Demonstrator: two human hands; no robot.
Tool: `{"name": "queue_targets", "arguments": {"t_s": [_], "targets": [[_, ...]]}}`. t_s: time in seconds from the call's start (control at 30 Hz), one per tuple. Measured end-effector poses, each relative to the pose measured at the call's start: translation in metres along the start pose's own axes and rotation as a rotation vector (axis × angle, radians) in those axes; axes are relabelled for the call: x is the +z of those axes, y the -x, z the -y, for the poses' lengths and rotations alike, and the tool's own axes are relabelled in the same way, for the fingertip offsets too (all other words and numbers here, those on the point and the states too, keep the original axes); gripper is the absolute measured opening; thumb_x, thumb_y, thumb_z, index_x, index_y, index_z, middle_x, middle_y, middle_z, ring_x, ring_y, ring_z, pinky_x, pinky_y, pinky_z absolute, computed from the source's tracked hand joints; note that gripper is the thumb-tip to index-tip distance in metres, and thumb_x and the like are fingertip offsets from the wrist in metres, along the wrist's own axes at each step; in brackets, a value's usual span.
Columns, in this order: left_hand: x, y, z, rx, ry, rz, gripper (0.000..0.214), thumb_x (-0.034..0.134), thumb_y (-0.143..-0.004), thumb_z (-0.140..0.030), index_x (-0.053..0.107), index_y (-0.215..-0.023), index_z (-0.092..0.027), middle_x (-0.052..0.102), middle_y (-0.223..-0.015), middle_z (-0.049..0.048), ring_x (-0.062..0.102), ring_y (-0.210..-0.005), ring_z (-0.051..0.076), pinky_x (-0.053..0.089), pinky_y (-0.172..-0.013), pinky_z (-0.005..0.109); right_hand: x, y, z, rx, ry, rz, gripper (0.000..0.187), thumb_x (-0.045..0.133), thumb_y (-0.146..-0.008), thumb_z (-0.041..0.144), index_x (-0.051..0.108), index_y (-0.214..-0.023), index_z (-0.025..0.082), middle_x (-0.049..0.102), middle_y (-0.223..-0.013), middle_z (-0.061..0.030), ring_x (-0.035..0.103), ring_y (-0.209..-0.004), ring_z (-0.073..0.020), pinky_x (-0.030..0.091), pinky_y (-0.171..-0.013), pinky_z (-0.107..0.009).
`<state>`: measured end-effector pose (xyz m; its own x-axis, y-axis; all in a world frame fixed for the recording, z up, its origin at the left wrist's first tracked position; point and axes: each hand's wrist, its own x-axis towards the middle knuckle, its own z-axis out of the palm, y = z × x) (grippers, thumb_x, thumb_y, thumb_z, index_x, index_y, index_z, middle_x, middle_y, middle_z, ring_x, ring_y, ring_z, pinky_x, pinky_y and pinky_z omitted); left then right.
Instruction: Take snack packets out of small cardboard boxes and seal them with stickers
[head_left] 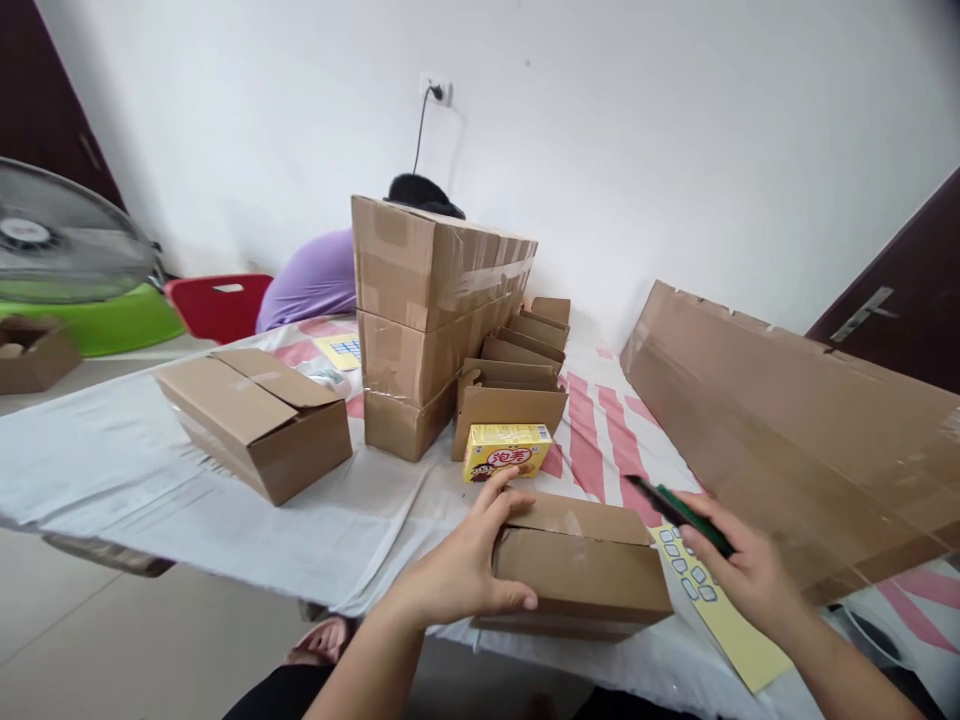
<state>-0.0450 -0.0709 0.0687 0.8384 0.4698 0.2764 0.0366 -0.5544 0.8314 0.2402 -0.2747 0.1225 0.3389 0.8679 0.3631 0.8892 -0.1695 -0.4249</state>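
Note:
My left hand (480, 560) rests on the left end of a brown cardboard box (585, 570) at the table's front edge, fingers spread, thumb on the near side. The box's top flaps meet at a seam with a bit of clear tape. In my right hand (739, 560) is a utility knife (686, 515) with a green handle, its dark blade pointing left above the box's right end. A yellow sheet with sticker-like squares (739, 635) lies beneath that hand. Just behind the box stands a small yellow printed box (506, 450).
Stacked taped cartons (397, 330) rise mid-table, with several opened cartons (514, 400) beside them. Another carton (255, 410) sits left. A large cardboard panel (795, 430) leans at right. Behind the stack is a person in a purple top (315, 280). A fan (67, 235) stands far left.

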Motion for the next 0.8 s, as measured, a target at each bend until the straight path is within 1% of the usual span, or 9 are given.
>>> {"name": "queue_targets", "arguments": {"t_s": [0.1, 0.17, 0.2, 0.3, 0.4, 0.47, 0.53, 0.63, 0.8], "targets": [[0.005, -0.006, 0.006, 0.014, 0.028, -0.014, 0.063, 0.072, -0.073, -0.04, 0.049, -0.129, -0.023, 0.023, -0.156, 0.0124, 0.024, -0.143, 0.032, 0.03, -0.113, 0.048, -0.001, -0.016, 0.048, -0.257, 0.012, 0.237, 0.037, 0.047, -0.094, 0.033, 0.052, -0.131, 0.029, 0.065, -0.121, -0.0074, 0.063, -0.106, -0.0228, 0.053, -0.087, -0.035], [0.008, -0.009, 0.01, 0.022, 0.067, -0.03, 0.061, 0.062, -0.081, -0.037, 0.041, -0.136, -0.021, 0.023, -0.156, 0.0128, 0.023, -0.144, 0.03, 0.027, -0.114, 0.048, 0.005, -0.026, 0.07, -0.356, 0.016, 0.362, 0.037, 0.045, -0.096, 0.028, 0.05, -0.133, 0.03, 0.064, -0.122, -0.0058, 0.062, -0.107, -0.0202, 0.052, -0.089, -0.033], [0.009, -0.01, 0.012, 0.026, 0.089, -0.035, 0.064, 0.059, -0.083, -0.036, 0.036, -0.14, -0.02, 0.024, -0.156, 0.0133, 0.022, -0.144, 0.029, 0.025, -0.115, 0.048, 0.009, -0.03, 0.077, -0.386, 0.021, 0.393, 0.038, 0.045, -0.096, 0.026, 0.05, -0.133, 0.03, 0.064, -0.122, -0.0053, 0.062, -0.107, -0.0193, 0.052, -0.09, -0.033], [0.01, -0.012, 0.014, 0.049, 0.137, -0.049, 0.074, 0.061, -0.082, -0.033, 0.026, -0.145, -0.019, 0.027, -0.155, 0.0131, 0.025, -0.143, 0.029, 0.025, -0.115, 0.048, 0.024, -0.042, 0.089, -0.436, 0.058, 0.385, 0.037, 0.046, -0.095, 0.023, 0.051, -0.131, 0.028, 0.066, -0.116, -0.0052, 0.064, -0.1, -0.0183, 0.053, -0.086, -0.032], [0.01, -0.013, 0.014, 0.064, 0.135, -0.061, 0.074, 0.063, -0.079, -0.03, 0.03, -0.144, -0.022, 0.031, -0.153, 0.0115, 0.028, -0.141, 0.03, 0.027, -0.115, 0.05, 0.035, -0.049, 0.092, -0.493, 0.135, 0.355, 0.036, 0.047, -0.093, 0.022, 0.054, -0.128, 0.025, 0.067, -0.111, -0.0061, 0.064, -0.096, -0.0193, 0.054, -0.083, -0.033], [0.009, -0.013, 0.014, 0.059, 0.12, -0.048, 0.072, 0.063, -0.079, -0.03, 0.032, -0.143, -0.022, 0.03, -0.154, 0.0113, 0.026, -0.142, 0.03, 0.025, -0.115, 0.05, 0.038, -0.051, 0.093, -0.529, 0.204, 0.341, 0.036, 0.046, -0.093, 0.021, 0.055, -0.127, 0.024, 0.068, -0.109, -0.0068, 0.064, -0.096, -0.0202, 0.054, -0.082, -0.034], [0.009, -0.013, 0.015, 0.049, 0.102, -0.024, 0.067, 0.061, -0.081, -0.032, 0.034, -0.141, -0.022, 0.026, -0.155, 0.0113, 0.021, -0.144, 0.03, 0.023, -0.116, 0.05, 0.035, -0.05, 0.092, -0.541, 0.272, 0.335, 0.036, 0.047, -0.091, 0.019, 0.056, -0.126, 0.024, 0.068, -0.107, -0.0073, 0.065, -0.094, -0.0208, 0.054, -0.08, -0.034], [0.008, -0.013, 0.017, 0.031, 0.073, 0.014, 0.058, 0.059, -0.084, -0.037, 0.04, -0.136, -0.022, 0.019, -0.157, 0.0109, 0.017, -0.145, 0.031, 0.023, -0.116, 0.049, 0.022, -0.045, 0.09, -0.506, 0.358, 0.352, 0.038, 0.05, -0.088, 0.014, 0.057, -0.124, 0.024, 0.069, -0.103, -0.0065, 0.065, -0.089, -0.0199, 0.054, -0.076, -0.032], [0.005, -0.014, 0.019, 0.003, 0.022, 0.048, 0.056, 0.057, -0.085, -0.043, 0.041, -0.136, -0.026, 0.015, -0.158, 0.0084, 0.017, -0.145, 0.031, 0.023, -0.116, 0.048, -0.001, -0.032, 0.083, -0.458, 0.442, 0.332, 0.04, 0.052, -0.088, 0.013, 0.057, -0.125, 0.028, 0.068, -0.097, -0.0045, 0.065, -0.081, -0.0171, 0.052, -0.069, -0.027]]}}
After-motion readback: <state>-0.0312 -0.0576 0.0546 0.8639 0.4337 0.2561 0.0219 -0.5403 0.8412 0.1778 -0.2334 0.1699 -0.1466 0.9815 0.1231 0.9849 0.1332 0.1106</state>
